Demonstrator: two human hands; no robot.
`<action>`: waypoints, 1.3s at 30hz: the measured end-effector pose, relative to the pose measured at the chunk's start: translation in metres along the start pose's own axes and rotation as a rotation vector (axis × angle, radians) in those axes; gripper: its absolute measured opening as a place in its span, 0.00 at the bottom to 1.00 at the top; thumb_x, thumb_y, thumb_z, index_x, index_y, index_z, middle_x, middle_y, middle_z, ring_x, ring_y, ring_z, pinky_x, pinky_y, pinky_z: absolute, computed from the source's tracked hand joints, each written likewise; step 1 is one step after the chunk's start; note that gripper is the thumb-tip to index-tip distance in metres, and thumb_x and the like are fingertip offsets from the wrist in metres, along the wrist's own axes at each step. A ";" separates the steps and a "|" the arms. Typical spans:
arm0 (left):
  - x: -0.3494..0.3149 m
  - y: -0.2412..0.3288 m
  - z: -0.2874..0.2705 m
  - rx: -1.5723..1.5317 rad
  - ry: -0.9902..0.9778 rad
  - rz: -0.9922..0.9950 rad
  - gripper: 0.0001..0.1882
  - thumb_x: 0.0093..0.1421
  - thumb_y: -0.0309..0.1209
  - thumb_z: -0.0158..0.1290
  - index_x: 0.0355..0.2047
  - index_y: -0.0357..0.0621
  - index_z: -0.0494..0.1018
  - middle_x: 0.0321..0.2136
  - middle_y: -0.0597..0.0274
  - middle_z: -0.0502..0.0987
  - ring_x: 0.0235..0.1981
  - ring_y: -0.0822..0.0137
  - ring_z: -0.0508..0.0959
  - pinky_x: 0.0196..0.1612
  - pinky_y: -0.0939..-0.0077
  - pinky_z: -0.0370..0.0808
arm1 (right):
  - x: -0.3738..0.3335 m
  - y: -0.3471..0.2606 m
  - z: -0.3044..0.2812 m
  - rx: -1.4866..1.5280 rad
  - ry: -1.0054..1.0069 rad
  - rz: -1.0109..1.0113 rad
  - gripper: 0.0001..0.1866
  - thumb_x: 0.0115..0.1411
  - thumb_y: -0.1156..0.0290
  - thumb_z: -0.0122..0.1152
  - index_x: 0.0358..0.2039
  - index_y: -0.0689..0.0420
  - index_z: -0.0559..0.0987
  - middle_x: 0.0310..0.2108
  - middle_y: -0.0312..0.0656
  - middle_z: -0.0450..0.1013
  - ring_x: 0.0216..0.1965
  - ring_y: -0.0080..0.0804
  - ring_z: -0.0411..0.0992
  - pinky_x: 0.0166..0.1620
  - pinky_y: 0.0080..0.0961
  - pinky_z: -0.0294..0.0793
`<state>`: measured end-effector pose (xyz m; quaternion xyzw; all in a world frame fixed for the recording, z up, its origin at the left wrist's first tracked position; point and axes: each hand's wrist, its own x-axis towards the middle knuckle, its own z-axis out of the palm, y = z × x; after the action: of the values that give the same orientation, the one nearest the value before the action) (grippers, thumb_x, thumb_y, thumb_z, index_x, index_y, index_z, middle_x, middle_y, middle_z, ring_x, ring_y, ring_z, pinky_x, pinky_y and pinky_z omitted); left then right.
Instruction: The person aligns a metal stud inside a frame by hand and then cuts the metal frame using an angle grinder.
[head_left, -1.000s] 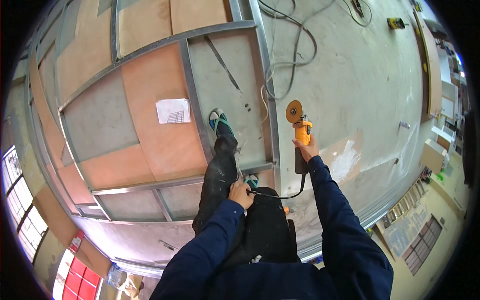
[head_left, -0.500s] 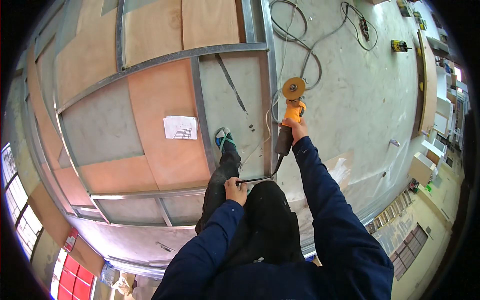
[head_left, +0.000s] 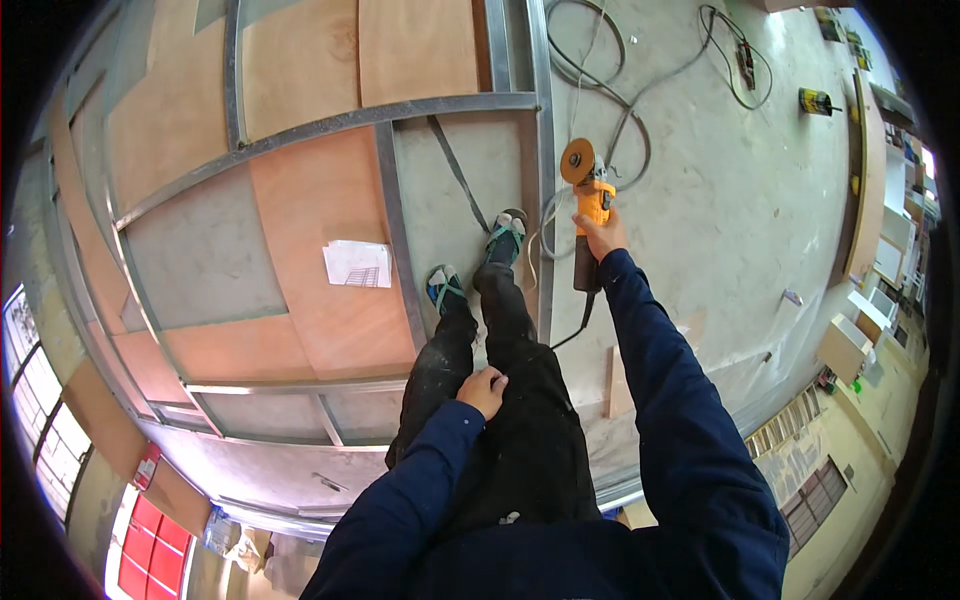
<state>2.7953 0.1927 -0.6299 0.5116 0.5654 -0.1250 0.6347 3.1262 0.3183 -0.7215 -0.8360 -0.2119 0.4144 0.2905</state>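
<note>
My right hand [head_left: 602, 236] is wrapped round the body of an orange and black angle grinder [head_left: 595, 203], held out in front of me with its brown disc [head_left: 577, 161] at the far end. A black power cord [head_left: 574, 336] runs from its rear end down behind my right leg. My left hand [head_left: 483, 391] is closed, fingers curled, in front of my thighs; what it holds, if anything, is hidden. Both my feet show inside a bay of the metal frame [head_left: 398, 220], which lies on the floor.
Plywood sheets [head_left: 320, 210] fill parts of the frame, with a paper drawing [head_left: 357, 264] on one. Grey cable [head_left: 640, 130] loops over the floor ahead. A black and yellow can [head_left: 815, 101] stands to the far right, near a long board [head_left: 865, 180].
My right foot has come forward into the frame bay. The grinder has turned and shifted slightly right. The cord earlier ran to my left hand; now it passes behind my leg.
</note>
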 end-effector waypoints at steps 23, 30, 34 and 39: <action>0.055 0.075 0.016 -0.004 0.025 0.003 0.21 0.58 0.48 0.50 0.34 0.40 0.71 0.36 0.48 0.73 0.42 0.49 0.72 0.45 0.58 0.68 | 0.130 0.091 -0.039 -0.039 -0.191 0.017 0.23 0.48 0.66 0.65 0.43 0.60 0.70 0.34 0.39 0.73 0.33 0.29 0.72 0.35 0.24 0.72; 0.056 0.046 0.007 -0.008 0.038 0.014 0.20 0.57 0.44 0.52 0.39 0.39 0.69 0.38 0.46 0.71 0.44 0.48 0.70 0.48 0.61 0.66 | 0.119 0.054 0.027 -0.236 -0.161 0.117 0.25 0.44 0.60 0.66 0.40 0.62 0.73 0.33 0.40 0.75 0.33 0.29 0.74 0.38 0.27 0.73; 0.066 0.057 0.001 0.044 -0.088 -0.026 0.25 0.58 0.49 0.50 0.45 0.40 0.67 0.43 0.46 0.69 0.47 0.48 0.69 0.51 0.59 0.65 | 0.130 0.052 0.029 -0.346 -0.066 0.111 0.30 0.39 0.60 0.69 0.41 0.62 0.72 0.33 0.46 0.76 0.34 0.36 0.76 0.39 0.29 0.73; 0.087 0.087 -0.015 -0.026 0.038 0.088 0.27 0.56 0.51 0.51 0.47 0.42 0.67 0.39 0.50 0.70 0.44 0.52 0.70 0.48 0.58 0.63 | 0.159 0.051 0.034 -0.453 -0.077 0.150 0.32 0.38 0.58 0.68 0.42 0.62 0.72 0.34 0.47 0.76 0.36 0.39 0.75 0.42 0.29 0.73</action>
<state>2.8787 0.2797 -0.6566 0.5299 0.5559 -0.0801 0.6354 3.1945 0.3862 -0.8624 -0.8768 -0.2478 0.4084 0.0556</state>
